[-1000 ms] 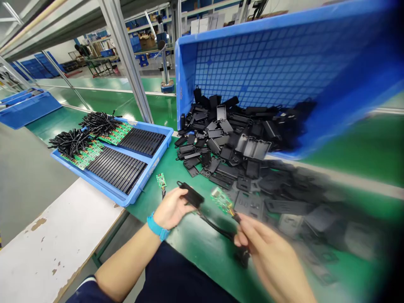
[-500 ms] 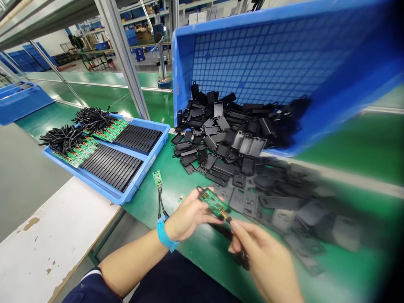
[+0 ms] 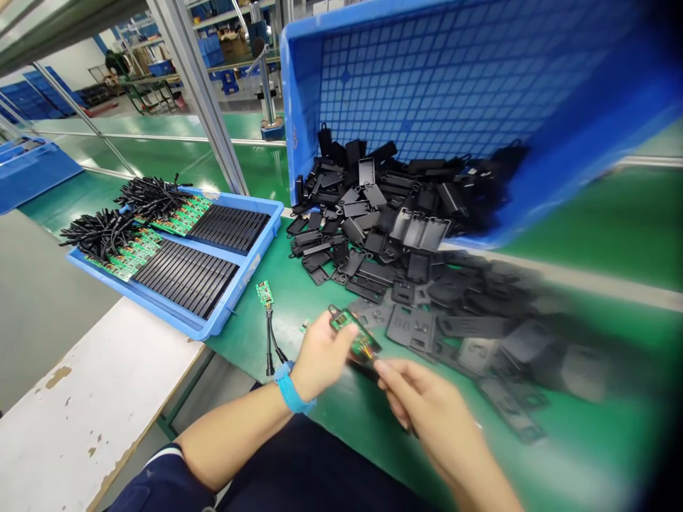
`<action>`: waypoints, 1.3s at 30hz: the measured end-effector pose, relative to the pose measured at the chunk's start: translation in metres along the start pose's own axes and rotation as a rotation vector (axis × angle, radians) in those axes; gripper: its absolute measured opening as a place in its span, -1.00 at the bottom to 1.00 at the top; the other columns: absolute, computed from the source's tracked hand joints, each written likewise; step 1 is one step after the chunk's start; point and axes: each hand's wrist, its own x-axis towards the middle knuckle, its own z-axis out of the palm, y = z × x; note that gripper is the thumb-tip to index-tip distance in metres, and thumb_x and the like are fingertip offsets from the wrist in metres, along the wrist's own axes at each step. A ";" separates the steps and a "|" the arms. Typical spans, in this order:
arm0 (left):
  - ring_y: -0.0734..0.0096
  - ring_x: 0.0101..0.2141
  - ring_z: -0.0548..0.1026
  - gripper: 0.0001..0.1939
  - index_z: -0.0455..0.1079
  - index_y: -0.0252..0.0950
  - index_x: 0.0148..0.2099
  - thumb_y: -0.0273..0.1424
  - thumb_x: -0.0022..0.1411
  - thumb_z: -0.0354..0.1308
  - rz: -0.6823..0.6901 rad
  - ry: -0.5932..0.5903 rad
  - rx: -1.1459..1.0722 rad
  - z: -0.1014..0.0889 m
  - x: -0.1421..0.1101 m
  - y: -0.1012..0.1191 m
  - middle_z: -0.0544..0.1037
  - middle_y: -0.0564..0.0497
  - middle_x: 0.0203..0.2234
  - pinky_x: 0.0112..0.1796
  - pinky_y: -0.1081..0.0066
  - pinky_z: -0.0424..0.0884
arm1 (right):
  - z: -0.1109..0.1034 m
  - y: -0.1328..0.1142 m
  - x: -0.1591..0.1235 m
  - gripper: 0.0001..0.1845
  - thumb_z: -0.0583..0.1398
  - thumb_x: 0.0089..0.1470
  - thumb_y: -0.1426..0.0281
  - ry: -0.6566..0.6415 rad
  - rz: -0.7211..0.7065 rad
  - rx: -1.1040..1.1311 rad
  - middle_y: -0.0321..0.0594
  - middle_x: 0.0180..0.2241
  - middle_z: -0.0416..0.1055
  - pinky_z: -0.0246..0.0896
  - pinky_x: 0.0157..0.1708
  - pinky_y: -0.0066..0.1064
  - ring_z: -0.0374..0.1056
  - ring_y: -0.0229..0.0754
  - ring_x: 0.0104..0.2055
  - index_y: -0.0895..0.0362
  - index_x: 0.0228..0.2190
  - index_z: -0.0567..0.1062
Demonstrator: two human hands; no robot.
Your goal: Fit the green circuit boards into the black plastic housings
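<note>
My left hand (image 3: 320,363) wraps around a black plastic case with a loop at its end. A green circuit board (image 3: 365,344) lies in or on that case, and my left thumb rests on its face. My right hand (image 3: 421,398) pinches the cable at the board's lower end, where thin coloured wires join it. Most of this cable is hidden by my fingers. Left of my hands, another circuit board (image 3: 264,293) with two black cables (image 3: 270,338) lies on the green table.
A blue tray (image 3: 213,328) at the left holds rows of black cases (image 3: 186,274) and boards with bundled cables (image 3: 101,235). A tipped blue crate (image 3: 291,107) spills black case parts (image 3: 368,213) onto the table. Flat black covers (image 3: 410,327) lie right of my hands. A metal post (image 3: 200,92) stands behind.
My left thumb has come over onto the board's face. My right hand has shifted slightly left and up with the cable end. The view has also moved a little.
</note>
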 end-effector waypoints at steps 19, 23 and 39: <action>0.44 -0.36 0.43 -0.81 0.25 -0.29 -0.15 -0.36 0.18 0.01 0.166 -0.004 0.221 0.011 -0.018 0.010 0.45 0.00 -0.39 -0.25 0.38 0.36 | -0.009 0.000 -0.007 -0.75 0.20 -0.12 0.21 0.055 -0.130 -0.035 -0.32 -0.69 0.29 0.11 -0.64 -0.50 0.15 -0.33 -0.67 0.16 -0.54 0.45; 0.44 -0.35 0.45 -0.79 0.25 -0.30 -0.12 -0.37 0.18 0.01 0.153 0.001 0.180 0.011 -0.019 0.012 0.47 -0.01 -0.37 -0.25 0.39 0.38 | -0.007 0.003 -0.005 -0.74 0.19 -0.11 0.20 0.082 -0.105 -0.058 -0.34 -0.74 0.26 0.11 -0.65 -0.51 0.15 -0.32 -0.68 0.16 -0.58 0.44; 0.43 -0.34 0.48 -0.77 0.31 -0.26 -0.11 -0.38 0.17 0.01 0.256 0.020 0.557 0.007 -0.035 0.027 0.50 0.03 -0.44 -0.32 0.49 0.38 | 0.001 0.017 -0.005 -0.70 0.13 -0.07 0.15 0.029 -0.160 -0.146 -0.31 -0.65 0.31 0.02 -0.66 -0.49 0.12 -0.32 -0.67 0.14 -0.57 0.39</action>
